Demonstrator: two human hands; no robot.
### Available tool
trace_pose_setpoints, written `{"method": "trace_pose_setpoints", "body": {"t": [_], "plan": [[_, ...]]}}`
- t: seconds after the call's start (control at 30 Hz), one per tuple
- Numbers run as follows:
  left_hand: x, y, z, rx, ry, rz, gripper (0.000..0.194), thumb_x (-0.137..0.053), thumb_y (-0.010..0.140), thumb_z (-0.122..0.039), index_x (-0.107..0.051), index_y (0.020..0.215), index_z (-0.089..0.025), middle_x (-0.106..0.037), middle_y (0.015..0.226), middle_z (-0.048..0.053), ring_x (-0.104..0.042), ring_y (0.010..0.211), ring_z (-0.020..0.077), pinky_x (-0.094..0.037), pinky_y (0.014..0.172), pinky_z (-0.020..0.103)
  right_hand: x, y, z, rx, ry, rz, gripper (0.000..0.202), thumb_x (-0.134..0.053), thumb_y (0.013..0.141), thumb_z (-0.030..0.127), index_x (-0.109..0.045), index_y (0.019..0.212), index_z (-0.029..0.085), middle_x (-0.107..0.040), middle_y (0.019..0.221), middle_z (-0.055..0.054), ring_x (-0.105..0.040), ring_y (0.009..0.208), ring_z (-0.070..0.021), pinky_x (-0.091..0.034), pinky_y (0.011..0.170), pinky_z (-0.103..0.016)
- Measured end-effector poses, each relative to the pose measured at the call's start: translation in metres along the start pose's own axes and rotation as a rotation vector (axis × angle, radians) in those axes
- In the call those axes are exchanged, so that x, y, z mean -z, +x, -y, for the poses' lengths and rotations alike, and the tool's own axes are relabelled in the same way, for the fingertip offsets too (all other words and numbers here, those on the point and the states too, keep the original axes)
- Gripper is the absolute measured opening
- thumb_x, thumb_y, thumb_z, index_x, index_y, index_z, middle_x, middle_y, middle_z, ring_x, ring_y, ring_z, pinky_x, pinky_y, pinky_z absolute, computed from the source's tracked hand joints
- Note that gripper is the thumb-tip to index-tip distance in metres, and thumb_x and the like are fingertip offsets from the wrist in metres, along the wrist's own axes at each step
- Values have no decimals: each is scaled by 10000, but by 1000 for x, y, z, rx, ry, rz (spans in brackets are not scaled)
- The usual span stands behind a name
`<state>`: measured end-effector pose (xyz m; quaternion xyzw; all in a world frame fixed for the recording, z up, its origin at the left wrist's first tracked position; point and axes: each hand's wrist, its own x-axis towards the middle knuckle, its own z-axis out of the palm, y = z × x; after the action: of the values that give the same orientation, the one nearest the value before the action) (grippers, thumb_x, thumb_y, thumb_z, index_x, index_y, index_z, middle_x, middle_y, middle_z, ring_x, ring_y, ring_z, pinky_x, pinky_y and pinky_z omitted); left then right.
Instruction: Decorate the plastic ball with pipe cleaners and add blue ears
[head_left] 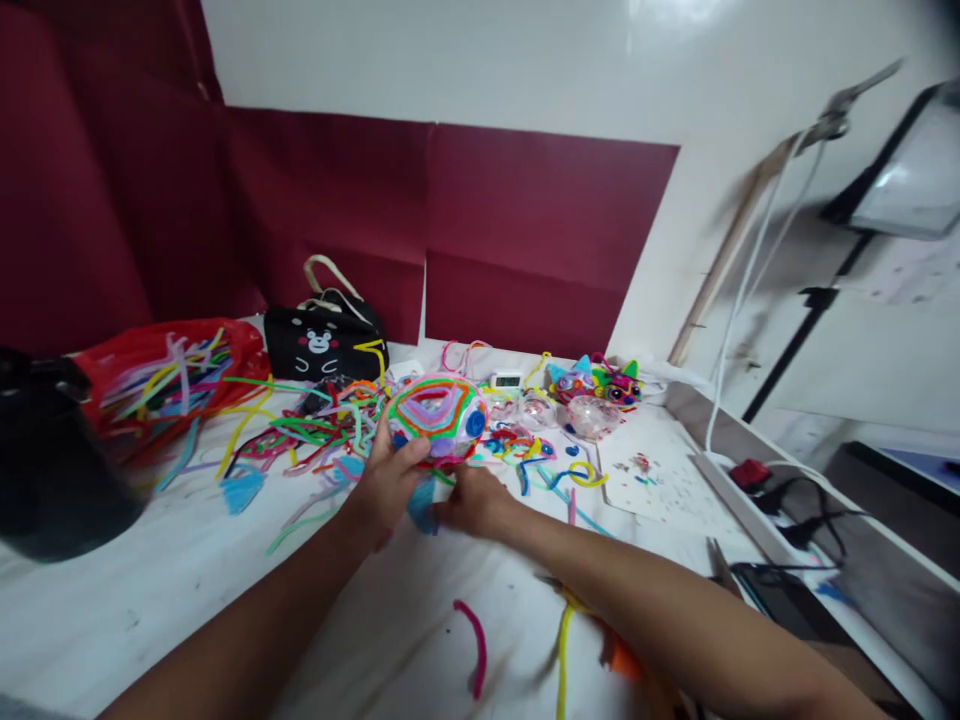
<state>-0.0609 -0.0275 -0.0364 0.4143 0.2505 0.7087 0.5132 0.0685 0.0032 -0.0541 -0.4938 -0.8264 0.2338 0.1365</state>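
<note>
My left hand (pixel 391 482) grips a rounded craft piece (pixel 439 412) covered in coloured pipe cleaners, with green, orange, white and purple bands and a dark blue coil on its right side. My thumb lies across its lower front. Just below it, my right hand (pixel 476 502) is closed, fingers curled in; what they pinch is hidden. At its fingertips is a fuzzy blue piece (pixel 424 506), and I cannot tell whether it is held or lies on the table.
Loose pipe cleaners (pixel 319 430) are heaped behind and left, by a red bag (pixel 247 345) of more. A black pouch (pixel 322 340) stands behind. Clear plastic shells (pixel 592 417) and finished colourful figures (pixel 619 383) sit back right. A black container (pixel 56 470) is at far left, a power strip (pixel 757 510) right.
</note>
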Motion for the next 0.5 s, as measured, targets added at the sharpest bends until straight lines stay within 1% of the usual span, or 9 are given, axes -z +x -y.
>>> {"method": "trace_pose_setpoints", "body": {"t": [0.07,0.1,0.17,0.23,0.3,0.37,0.43,0.5], "plan": [[-1,0,-1,-55,38,-1,781,-765,669,-219,-400,1350,-332,-685,1128,35,-658,1057,259,-569,860,400,-5,5,15,23,-14,7,409,-686,687,423,-656,1001,161,-714,947,-137,-673,908,-316,-520,745,-397],[-1,0,-1,-78,53,-2,803,-770,657,-210,-394,1355,-339,-679,1143,34,-645,1082,257,-564,876,399,-7,8,21,32,-14,10,380,-683,688,375,-665,996,155,-713,979,-150,-667,945,-327,-517,776,-406],[0,2,-2,-112,79,-6,839,-777,637,-191,-384,1360,-360,-666,1170,27,-623,1121,249,-550,911,401,-9,14,29,44,1,13,368,-671,682,264,-662,1036,165,-706,1051,-141,-655,1007,-314,-512,820,-387],[3,5,-2,-129,98,-18,854,-780,627,-181,-385,1356,-381,-659,1181,13,-616,1131,241,-537,940,408,-7,17,30,50,29,19,417,-683,651,204,-653,1066,180,-699,1090,-120,-647,1039,-293,-507,837,-353],[5,8,0,-117,115,-35,840,-782,633,-187,-394,1353,-380,-657,1183,9,-615,1133,238,-520,968,417,-2,15,24,39,65,26,463,-718,617,200,-645,1074,183,-701,1070,-105,-651,1021,-277,-510,815,-322],[8,10,3,-95,125,-53,816,-784,645,-210,-407,1354,-354,-657,1185,20,-619,1125,244,-510,980,420,7,8,12,8,107,24,522,-761,597,234,-622,1098,187,-709,982,-77,-666,939,-250,-516,751,-297],[8,11,5,-81,130,-60,784,-775,672,-239,-410,1360,-329,-658,1187,31,-624,1115,247,-510,978,408,18,-3,-5,-28,156,9,610,-792,598,277,-571,1162,210,-700,856,-19,-667,816,-205,-510,678,-272],[6,10,6,-64,123,-45,739,-748,717,-251,-403,1365,-331,-662,1189,26,-611,1139,242,-504,989,386,32,-13,-26,-50,198,-12,592,-801,600,235,-567,1144,214,-667,745,27,-646,720,-168,-491,643,-250]]}}
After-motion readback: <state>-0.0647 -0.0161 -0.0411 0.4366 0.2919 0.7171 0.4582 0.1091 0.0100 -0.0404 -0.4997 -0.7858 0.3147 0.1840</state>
